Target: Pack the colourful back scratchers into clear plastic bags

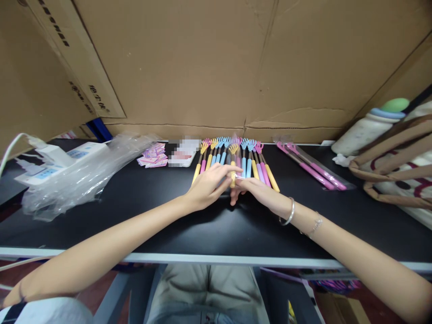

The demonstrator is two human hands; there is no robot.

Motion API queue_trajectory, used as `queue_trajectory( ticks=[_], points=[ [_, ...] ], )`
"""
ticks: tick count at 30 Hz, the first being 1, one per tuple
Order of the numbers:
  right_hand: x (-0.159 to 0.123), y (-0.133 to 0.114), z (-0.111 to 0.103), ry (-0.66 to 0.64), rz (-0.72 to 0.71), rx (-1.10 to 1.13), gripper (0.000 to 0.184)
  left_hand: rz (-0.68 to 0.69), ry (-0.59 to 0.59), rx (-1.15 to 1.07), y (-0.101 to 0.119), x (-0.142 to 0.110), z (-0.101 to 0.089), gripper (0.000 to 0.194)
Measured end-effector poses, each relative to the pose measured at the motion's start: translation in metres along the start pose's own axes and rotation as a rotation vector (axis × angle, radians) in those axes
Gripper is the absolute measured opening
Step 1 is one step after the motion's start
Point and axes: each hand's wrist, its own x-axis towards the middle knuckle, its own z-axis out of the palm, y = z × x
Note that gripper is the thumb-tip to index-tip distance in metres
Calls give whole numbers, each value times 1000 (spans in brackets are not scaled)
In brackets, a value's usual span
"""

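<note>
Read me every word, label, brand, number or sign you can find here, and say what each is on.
No text is clear enough to quote.
Cardboard at left: dark printed characters, apparently Chinese, too blurred to read.
Pink cards: print too small.
White item beside the cards: partly pixelated, nothing readable.
Power strip: any print too small.
Bag at right: dark red marks, partly hidden, not readable as words.

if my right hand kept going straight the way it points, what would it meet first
Most likely your left hand, just across from your right hand, with the yellow claw-headed back scratcher between them; exact finger depth is unclear.
</note>
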Motion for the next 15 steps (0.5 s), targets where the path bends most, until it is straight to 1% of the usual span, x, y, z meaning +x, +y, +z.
queue_trajectory(
  ticks=[2, 4, 6, 8, 12, 14, 15],
  points=[
    [1, 4, 0, 11, -12, 17, 42, -79, 22, 17, -1, 0, -1, 28],
    [1, 8, 0, 9, -47, 15, 41, -192, 10, 29, -1, 1, -3, 25],
    [2, 12, 0, -3, -94, -10, 41, -302, -53, 57, 0, 2, -6, 27],
    [2, 14, -1, -8, -132, -57, 41, -382, -135, 120, 1, 3, -9, 34],
    [2, 14, -3, -5, -176, -142, 45, -442, -297, 222, 4, 5, -14, 46],
    [2, 12, -3, -15, -185, -150, 46, -450, -364, 208, 6, 6, -16, 49],
    [2, 11, -3, -21, -188, -142, 46, -458, -379, 186, 7, 6, -17, 49]
  ],
)
